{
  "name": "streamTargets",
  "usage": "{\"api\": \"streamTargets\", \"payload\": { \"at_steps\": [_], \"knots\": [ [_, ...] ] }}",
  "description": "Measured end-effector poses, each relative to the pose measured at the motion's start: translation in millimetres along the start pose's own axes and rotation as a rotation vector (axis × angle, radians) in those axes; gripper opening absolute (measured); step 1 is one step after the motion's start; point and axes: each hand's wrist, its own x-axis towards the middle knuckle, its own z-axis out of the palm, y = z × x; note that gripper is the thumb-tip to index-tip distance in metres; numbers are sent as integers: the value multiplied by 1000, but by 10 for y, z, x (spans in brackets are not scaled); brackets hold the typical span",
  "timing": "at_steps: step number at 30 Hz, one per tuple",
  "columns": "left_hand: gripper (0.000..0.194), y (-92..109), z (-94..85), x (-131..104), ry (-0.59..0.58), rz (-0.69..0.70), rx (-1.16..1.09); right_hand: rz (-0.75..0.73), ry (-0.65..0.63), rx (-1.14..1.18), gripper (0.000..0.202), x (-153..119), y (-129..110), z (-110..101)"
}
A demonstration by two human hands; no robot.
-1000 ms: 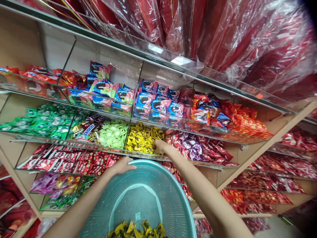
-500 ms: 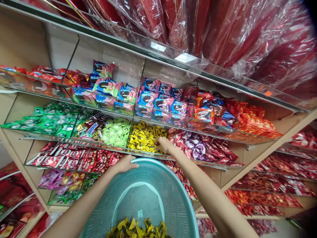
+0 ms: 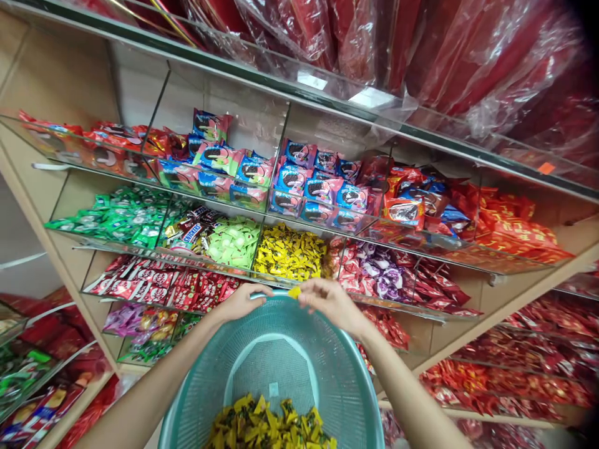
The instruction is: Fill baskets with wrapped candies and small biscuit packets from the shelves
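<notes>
My left hand (image 3: pixel 244 301) grips the far rim of a teal plastic basket (image 3: pixel 360 386), thumb over the edge. Over that same rim, to the right, my right hand (image 3: pixel 330 304) pinches a yellow-wrapped candy (image 3: pixel 294 292) between its fingertips; whether more candies are inside the fingers is hidden. A heap of yellow-wrapped candies (image 3: pixel 271 424) lies in the near part of the basket. Just beyond my hands, a shelf compartment holds a pile of the same yellow candies (image 3: pixel 292 252).
Green candies (image 3: pixel 124 218), Snickers bars (image 3: pixel 194 231) and pale green packets (image 3: pixel 234 243) fill compartments to the left. Purple-wrapped candies (image 3: pixel 379 271) are on the right. A glass shelf of blue cookie packets (image 3: pixel 292 178) runs above. Plastic-wrapped red items (image 3: pixel 374 43) hang over the top edge.
My right hand has drawn back from the yellow candy pile to the basket rim, bringing a yellow candy. My left hand stays on the rim. The view has shifted slightly left.
</notes>
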Motion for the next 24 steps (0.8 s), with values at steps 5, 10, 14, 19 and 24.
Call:
{"api": "streamTargets", "payload": {
  "at_steps": [5,10,14,19,24],
  "knots": [
    [22,134,-97,-68,-196,-5,-32,228,-20,377,35,-279,560,580],
    [30,86,-79,-75,-243,0,12,236,39,485,36,-154,745,852],
    [28,16,-49,-57,-223,-7,-5,234,111,520,37,-93,707,914],
    [28,11,-51,-57,-166,-23,-54,287,184,564,35,-109,745,945],
    [29,32,-49,-55,-125,-27,-51,249,246,511,35,-128,794,964]
  ]
}}
